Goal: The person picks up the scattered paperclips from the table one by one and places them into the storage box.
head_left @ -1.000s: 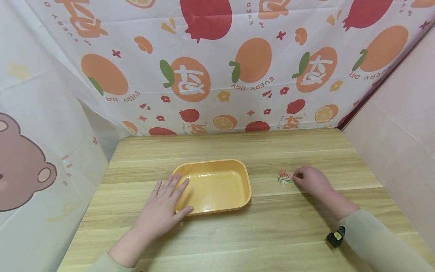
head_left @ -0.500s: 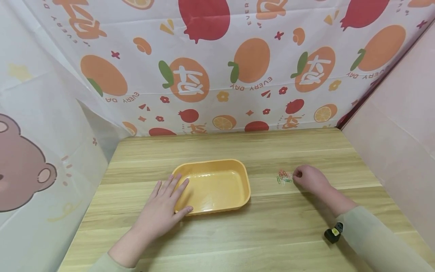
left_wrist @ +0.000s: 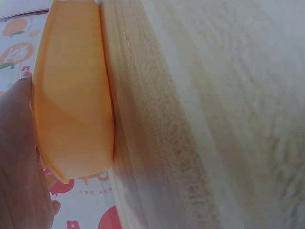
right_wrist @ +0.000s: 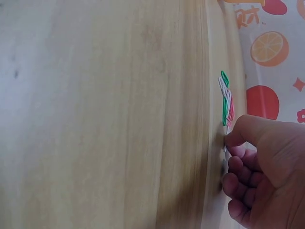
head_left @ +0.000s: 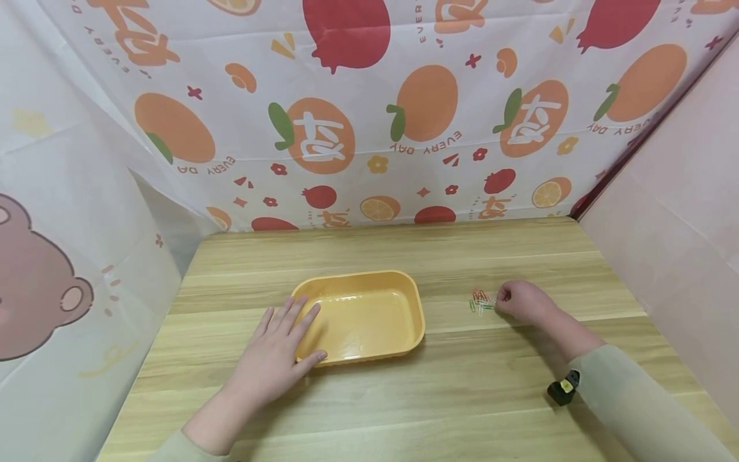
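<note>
A yellow-orange plastic tray (head_left: 369,327) stands on the table. My left hand (head_left: 268,353) rests on its left rim with fingers spread; the left wrist view shows the tray's outer wall (left_wrist: 76,95) beside that hand. To the tray's right lies a small pile of paper clips (head_left: 480,299) in red, green and white. At the pile's right edge my right hand (head_left: 524,301) pinches a whitish paper clip (right_wrist: 226,129) between thumb and forefinger, low at the tabletop. The fingertips hide part of this clip, and the other fingers are curled.
The wood-grain table (head_left: 369,410) reaches back to a fruit-printed cloth (head_left: 375,128). Pale sheets hang at the left and right sides. A small black device (head_left: 561,390) sits at my right sleeve (head_left: 629,391).
Very little differs. My right forearm shifts slightly to the left while the fingers stay at the pile's right edge. The left hand and the tray keep their places.
</note>
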`<state>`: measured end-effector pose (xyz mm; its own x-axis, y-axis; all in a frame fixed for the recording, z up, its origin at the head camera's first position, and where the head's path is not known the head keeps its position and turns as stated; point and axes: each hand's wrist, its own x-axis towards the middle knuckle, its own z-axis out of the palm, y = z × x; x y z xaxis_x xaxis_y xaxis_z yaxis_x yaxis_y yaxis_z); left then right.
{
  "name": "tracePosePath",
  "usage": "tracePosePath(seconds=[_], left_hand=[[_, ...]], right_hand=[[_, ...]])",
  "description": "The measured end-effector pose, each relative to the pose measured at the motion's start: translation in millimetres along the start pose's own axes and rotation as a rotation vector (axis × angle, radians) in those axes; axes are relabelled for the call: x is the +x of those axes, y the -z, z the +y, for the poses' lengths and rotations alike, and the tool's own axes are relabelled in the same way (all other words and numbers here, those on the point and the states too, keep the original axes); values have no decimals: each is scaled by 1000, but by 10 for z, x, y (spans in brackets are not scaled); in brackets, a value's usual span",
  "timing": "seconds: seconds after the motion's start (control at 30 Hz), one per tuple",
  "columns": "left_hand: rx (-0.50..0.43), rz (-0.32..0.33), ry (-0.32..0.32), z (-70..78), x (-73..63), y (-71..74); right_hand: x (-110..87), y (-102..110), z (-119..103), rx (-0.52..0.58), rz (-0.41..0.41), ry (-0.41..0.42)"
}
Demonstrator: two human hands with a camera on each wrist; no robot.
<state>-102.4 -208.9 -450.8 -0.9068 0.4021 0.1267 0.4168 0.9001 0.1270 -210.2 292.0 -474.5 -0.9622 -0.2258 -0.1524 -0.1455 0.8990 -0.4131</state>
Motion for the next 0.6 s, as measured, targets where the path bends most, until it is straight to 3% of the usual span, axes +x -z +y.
tracePosePath(seconds=[0.37,0.6], left_hand=[[-3,2,1,7,1,6],[-7,-6,2,4,-5,9]], right_hand=[[-11,-3,30,4,27,52],[18,2,-16,-60,35,83]])
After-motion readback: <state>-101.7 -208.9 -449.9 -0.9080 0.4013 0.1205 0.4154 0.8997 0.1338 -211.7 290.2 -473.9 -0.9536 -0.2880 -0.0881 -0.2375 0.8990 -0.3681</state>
